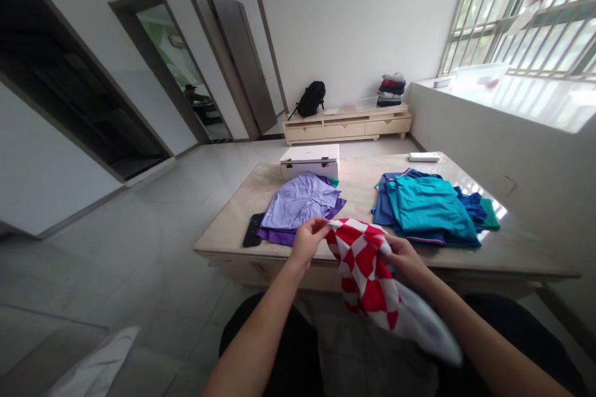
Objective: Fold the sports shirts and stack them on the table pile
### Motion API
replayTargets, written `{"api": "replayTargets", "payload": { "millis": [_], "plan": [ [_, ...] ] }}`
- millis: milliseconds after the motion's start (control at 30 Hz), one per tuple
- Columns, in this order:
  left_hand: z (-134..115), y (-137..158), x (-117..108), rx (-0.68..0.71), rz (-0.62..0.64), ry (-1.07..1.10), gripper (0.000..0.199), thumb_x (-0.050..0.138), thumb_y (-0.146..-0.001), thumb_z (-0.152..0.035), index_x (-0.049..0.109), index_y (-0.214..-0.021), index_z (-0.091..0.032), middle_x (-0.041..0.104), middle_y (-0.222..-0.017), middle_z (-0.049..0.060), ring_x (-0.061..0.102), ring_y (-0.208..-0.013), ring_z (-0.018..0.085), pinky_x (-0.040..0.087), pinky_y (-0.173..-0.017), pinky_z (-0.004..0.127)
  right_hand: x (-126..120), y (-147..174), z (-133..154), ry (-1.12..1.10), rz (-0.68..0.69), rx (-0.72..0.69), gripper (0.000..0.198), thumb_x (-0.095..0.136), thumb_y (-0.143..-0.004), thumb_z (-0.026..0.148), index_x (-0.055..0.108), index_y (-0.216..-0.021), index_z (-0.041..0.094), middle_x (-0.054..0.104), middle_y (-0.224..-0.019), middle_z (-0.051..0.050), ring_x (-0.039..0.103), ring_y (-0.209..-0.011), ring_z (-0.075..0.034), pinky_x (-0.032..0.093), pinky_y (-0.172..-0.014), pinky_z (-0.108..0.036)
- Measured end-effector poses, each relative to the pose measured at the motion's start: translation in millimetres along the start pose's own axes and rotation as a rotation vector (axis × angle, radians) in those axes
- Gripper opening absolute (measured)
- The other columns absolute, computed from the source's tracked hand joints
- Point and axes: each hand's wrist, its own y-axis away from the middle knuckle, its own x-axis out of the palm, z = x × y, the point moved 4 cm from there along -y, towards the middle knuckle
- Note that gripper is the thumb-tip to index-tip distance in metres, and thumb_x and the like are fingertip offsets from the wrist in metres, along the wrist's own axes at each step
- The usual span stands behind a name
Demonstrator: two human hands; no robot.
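Observation:
A red and white checked garment (365,263) hangs between my two hands at the front edge of the table, its pale lower end blurred over my lap. My left hand (308,240) pinches its upper left corner. On the other side, my right hand (404,255) grips a bunched fold of the same cloth. Beyond my left hand lies a pile of purple and lilac clothes (300,201). To the right of the cloth is a stack of teal and blue clothes (428,205).
The low table (358,183) also bears a white box (311,164), a black phone (252,231) and a small white case (424,156). Against the far wall, a wooden TV cabinet (344,129) carries a black backpack (311,98) and folded clothes (392,89). A person (193,94) shows through a doorway.

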Motion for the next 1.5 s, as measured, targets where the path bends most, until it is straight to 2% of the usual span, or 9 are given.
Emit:
{"api": "replayTargets", "payload": {
  "millis": [167, 433, 633, 767, 833, 967, 1133, 1367, 1500],
  "plan": [
    [5.9, -10.6, -6.5, 0.020, -0.130, -0.019, 0.026, 0.081, -0.075, -0.035, 0.070, -0.090, -0.016, 0.071, -0.084, 0.002, 0.065, -0.078, 0.015, 0.049, -0.075, 0.026, -4.4, -8.7, -34.2, 0.063, -0.113, 0.166, 0.034, 0.063, -0.068, 0.022, 0.080, -0.098, 0.017, 0.080, -0.103, -0.008, 0.073, -0.100, -0.031, 0.058, -0.089, -0.040],
    [-1.2, -17.0, 3.1, 0.079, -0.153, 0.169, 0.034, 0.080, -0.073, -0.024, 0.070, -0.106, -0.020, 0.072, -0.096, 0.002, 0.067, -0.086, 0.014, 0.053, -0.081, 0.025, -27.4, -21.1, -35.1, 0.347, -0.195, 0.108, 0.049, 0.064, -0.069, 0.017, 0.078, -0.116, 0.019, 0.075, -0.121, -0.010, 0.065, -0.118, -0.034, 0.046, -0.109, -0.049],
    [4.1, 5.9, 38.4, -0.017, 0.142, 0.122, 0.034, 0.080, -0.078, -0.025, 0.075, -0.111, -0.019, 0.077, -0.104, 0.007, 0.071, -0.093, 0.020, 0.056, -0.083, 0.029, 24.9, 2.6, -16.2, -0.006, 0.174, -0.019, 0.070, 0.074, -0.085, 0.038, 0.051, -0.150, 0.027, 0.065, -0.141, -0.008, 0.059, -0.131, -0.030, 0.045, -0.111, -0.046],
    [3.9, 19.4, 61.0, -0.001, 0.423, -0.022, 0.036, 0.078, -0.084, -0.029, 0.075, -0.118, -0.019, 0.074, -0.118, 0.010, 0.069, -0.101, 0.023, 0.055, -0.085, 0.030, 52.4, 7.1, -13.2, -0.059, 0.207, 0.006, 0.039, 0.073, -0.086, 0.044, 0.074, -0.114, 0.017, 0.078, -0.100, -0.007, 0.073, -0.088, -0.025, 0.059, -0.076, -0.033],
    [3.1, 18.8, 62.4, 0.026, 0.441, -0.060, 0.044, 0.077, -0.085, -0.032, 0.070, -0.127, -0.020, 0.069, -0.127, 0.011, 0.069, -0.104, 0.023, 0.055, -0.087, 0.030, 50.2, 2.9, -14.4, -0.099, 0.156, 0.062, 0.036, 0.071, -0.087, 0.049, 0.077, -0.092, 0.014, 0.077, -0.080, -0.006, 0.070, -0.069, -0.021, 0.056, -0.062, -0.029],
    [8.3, 11.2, 51.2, 0.073, 0.267, -0.148, 0.068, 0.078, -0.084, -0.036, 0.050, -0.145, -0.027, 0.054, -0.146, 0.014, 0.067, -0.101, 0.020, 0.056, -0.076, 0.027, 18.6, -7.3, -15.7, -0.398, -0.155, 0.146, 0.038, 0.080, -0.077, 0.050, 0.077, -0.095, 0.017, 0.079, -0.086, -0.005, 0.073, -0.073, -0.023, 0.058, -0.067, -0.032],
    [21.4, 15.5, 48.9, 0.128, 0.234, -0.360, 0.050, 0.077, -0.084, -0.042, 0.059, -0.126, -0.022, 0.057, -0.131, 0.013, 0.064, -0.101, 0.019, 0.053, -0.069, 0.023, -16.5, -11.3, -22.0, -0.714, -0.511, 0.127, 0.035, 0.083, -0.073, 0.037, 0.073, -0.102, 0.021, 0.080, -0.098, -0.004, 0.075, -0.094, -0.026, 0.060, -0.086, -0.038],
    [37.9, 27.1, 69.3, 0.184, 0.534, -0.715, 0.037, 0.076, -0.084, -0.045, 0.071, -0.110, -0.019, 0.064, -0.118, 0.010, 0.063, -0.109, 0.026, 0.051, -0.094, 0.036, -19.8, -15.6, -32.2, -0.877, -0.576, 0.094, 0.034, 0.084, -0.068, 0.024, 0.073, -0.100, 0.018, 0.080, -0.098, -0.004, 0.075, -0.093, -0.024, 0.061, -0.086, -0.035],
    [41.9, 26.8, 74.4, 0.206, 0.529, -0.746, 0.018, 0.063, -0.092, -0.031, 0.073, -0.091, -0.017, 0.069, -0.101, 0.007, 0.064, -0.096, 0.022, 0.049, -0.086, 0.031, -16.6, -16.4, -35.6, -0.906, -0.577, 0.111, 0.032, 0.085, -0.066, 0.022, 0.074, -0.095, 0.017, 0.079, -0.092, -0.004, 0.074, -0.082, -0.020, 0.061, -0.078, -0.030]
  ]
}}
